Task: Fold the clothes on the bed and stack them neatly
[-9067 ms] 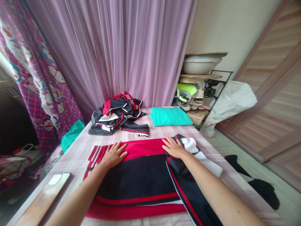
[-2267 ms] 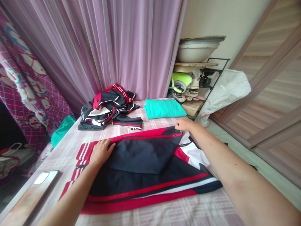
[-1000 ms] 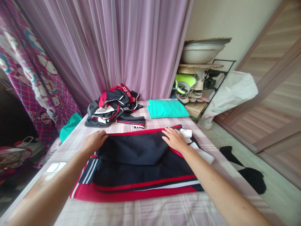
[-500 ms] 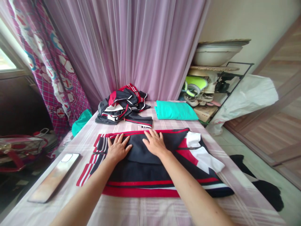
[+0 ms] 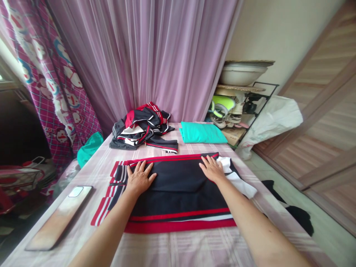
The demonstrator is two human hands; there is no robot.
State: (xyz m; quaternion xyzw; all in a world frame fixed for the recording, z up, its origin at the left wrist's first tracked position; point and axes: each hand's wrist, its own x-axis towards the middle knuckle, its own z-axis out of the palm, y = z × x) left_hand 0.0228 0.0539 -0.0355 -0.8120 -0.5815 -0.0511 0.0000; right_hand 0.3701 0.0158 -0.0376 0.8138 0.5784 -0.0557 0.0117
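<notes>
Both the left hand [image 5: 138, 179] and right hand [image 5: 213, 169] lie flat, fingers spread, gripping nothing, on the folded jacket [image 5: 178, 193], so honestly that slick top flap could slide and undo the fold.

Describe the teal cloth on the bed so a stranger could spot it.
Start at the lilac curtain and drop to the bed's far edge. Right of the crumpled heap lies the teal cloth: plain, folded flat, unlike the striped clothes.
</notes>
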